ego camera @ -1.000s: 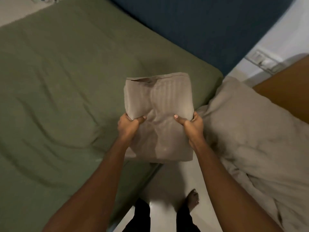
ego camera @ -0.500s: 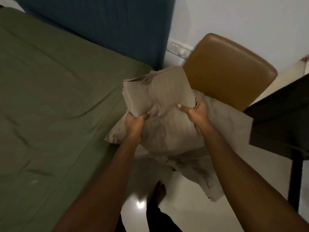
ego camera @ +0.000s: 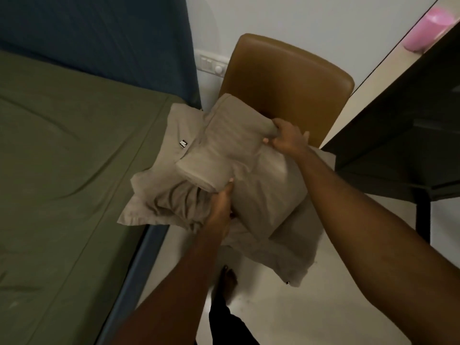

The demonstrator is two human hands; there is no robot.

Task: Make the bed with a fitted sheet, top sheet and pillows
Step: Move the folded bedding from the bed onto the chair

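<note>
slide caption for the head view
Left hand and right hand hold a folded beige sheet over pillows by a brown chair.

fitted sheet (ego camera: 62, 158) olive | headboard (ego camera: 99, 38) navy | chair (ego camera: 286, 78) tan | pillows (ego camera: 268, 190) beige

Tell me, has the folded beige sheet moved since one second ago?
Yes. The folded sheet was over the edge of the green bed; now it is right of the bed, over the pillows at the brown chair.

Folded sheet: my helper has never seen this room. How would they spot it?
Find the brown chair beside the green bed. Pillows are piled on it, and the folded sheet is on top, gripped by the left hand and right hand. Unlike the puffy pillows, it is flat and sharp-edged.
</note>
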